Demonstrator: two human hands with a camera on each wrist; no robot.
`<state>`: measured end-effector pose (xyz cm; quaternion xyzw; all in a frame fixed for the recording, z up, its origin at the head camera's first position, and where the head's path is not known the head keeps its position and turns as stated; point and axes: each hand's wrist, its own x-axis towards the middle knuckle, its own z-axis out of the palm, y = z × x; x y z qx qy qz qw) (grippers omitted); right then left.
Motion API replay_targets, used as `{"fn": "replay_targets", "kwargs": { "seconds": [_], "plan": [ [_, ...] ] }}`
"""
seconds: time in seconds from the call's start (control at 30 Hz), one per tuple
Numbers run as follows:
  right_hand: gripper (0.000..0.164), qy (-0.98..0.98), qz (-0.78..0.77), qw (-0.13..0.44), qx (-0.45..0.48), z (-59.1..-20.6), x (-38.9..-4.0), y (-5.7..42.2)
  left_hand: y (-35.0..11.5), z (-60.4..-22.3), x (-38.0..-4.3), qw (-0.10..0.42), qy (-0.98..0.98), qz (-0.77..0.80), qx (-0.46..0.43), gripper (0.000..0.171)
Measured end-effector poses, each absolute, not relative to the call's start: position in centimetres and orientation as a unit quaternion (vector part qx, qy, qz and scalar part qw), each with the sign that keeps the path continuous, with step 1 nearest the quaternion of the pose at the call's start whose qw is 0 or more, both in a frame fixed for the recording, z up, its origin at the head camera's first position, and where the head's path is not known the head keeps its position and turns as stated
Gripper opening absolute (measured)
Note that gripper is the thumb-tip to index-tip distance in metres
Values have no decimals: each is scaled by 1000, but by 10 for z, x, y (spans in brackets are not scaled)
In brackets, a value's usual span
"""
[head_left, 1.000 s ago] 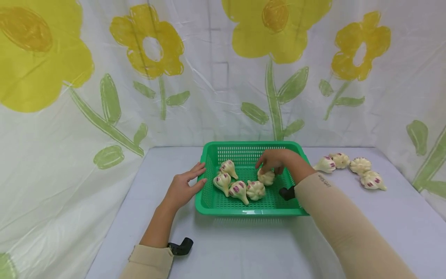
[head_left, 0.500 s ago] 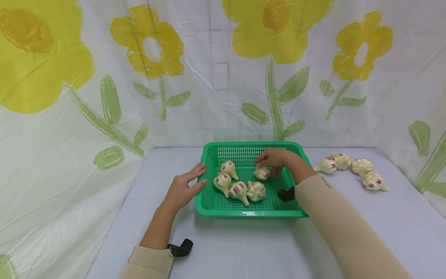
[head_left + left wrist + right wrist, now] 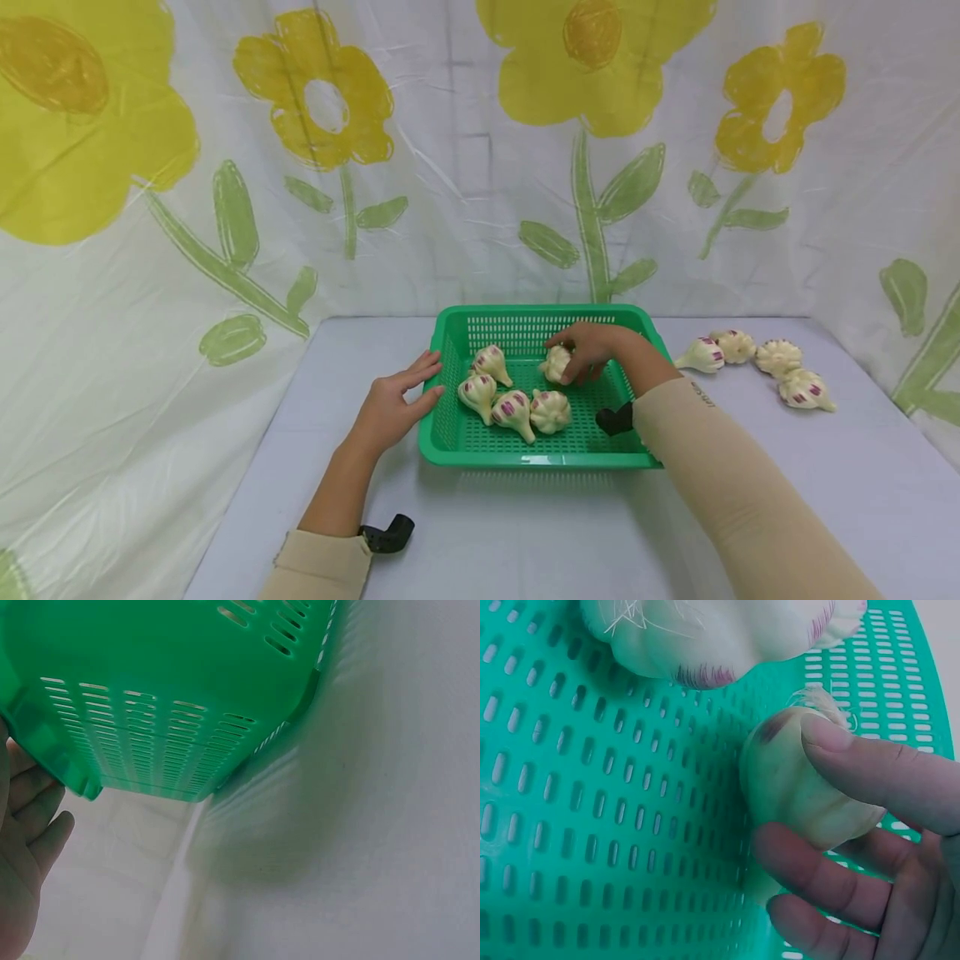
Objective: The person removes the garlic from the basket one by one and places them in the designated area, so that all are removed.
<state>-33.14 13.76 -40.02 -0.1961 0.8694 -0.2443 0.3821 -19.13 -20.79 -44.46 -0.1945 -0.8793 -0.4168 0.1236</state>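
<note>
My right hand (image 3: 597, 350) reaches into a green slotted plastic basket (image 3: 542, 460) and holds a garlic bulb (image 3: 556, 365) near its back. In the right wrist view, the thumb lies on top of this pale bulb (image 3: 791, 780), and curled fingers are round its other side. More purple-streaked bulbs (image 3: 513, 412) lie in the left and middle of the basket. Outside the left wall, my left hand (image 3: 390, 408) touches the basket rim with fairly straight fingers. The left wrist view shows those fingers at the rim (image 3: 52, 761), with part of the hand cut off.
Several more garlic bulbs (image 3: 777, 357) lie on the white table (image 3: 540, 533), right of the basket. A white curtain (image 3: 420, 250) with yellow flowers hangs behind the table. Each wrist bears a black camera mount (image 3: 390, 533).
My right hand has shifted the garlic bulb a little left and toward the back inside the basket. The left hand stays at the rim, and the other bulbs have not moved.
</note>
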Motion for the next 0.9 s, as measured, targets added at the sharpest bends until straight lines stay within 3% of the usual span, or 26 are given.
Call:
{"fn": "replay_targets", "kwargs": {
  "seconds": [0.6,0.9],
  "plan": [
    [75,901,-179,283,-275,-397,-328,139,-208,-445,-192,118,-877,-424,-192,45],
    [80,903,-167,293,-265,-404,-331,137,-208,-446,-192,125,-876,-423,-196,45]
  ]
}}
